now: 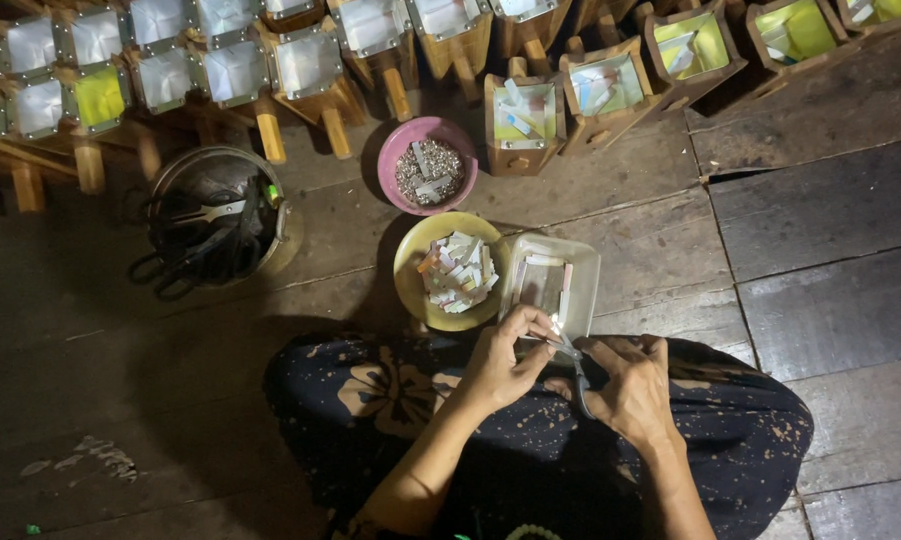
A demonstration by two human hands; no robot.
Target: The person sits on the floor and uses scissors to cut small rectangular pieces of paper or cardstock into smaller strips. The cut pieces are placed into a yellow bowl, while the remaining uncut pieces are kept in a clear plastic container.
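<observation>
- I read this as mid-cut: right hand (625, 385) is closed around small metal scissors (573, 368), blades pointing up toward the left hand.
- Left hand (505, 355) pinches a small pale paper strip (553, 325) between thumb and fingertips, right at the blade tips. Both hands sit above the lap, on dark floral fabric (400, 400).
- The strip is held just over the near edge of a clear rectangular plastic tray (582, 262) that holds a few more pale strips.
- Left of the tray, touching or nearly so: a yellow round bowl (408, 262) piled with cut paper slips in mixed colours.
- Beyond it, a pink round bowl (392, 150) with small silvery metal bits (staples or pins, too small to tell).
- Far left on the dark wooden plank floor (820, 230): a round metal tin (275, 215) with dark-handled scissors inside.
- Along the top: rows of small wooden box frames with foil-like or yellow-green panels (523, 118).
- My judgement: the next move needs a steady pinch and the blades lined up square on the strip, since the piece is tiny and fingertips are close to the edge.
</observation>
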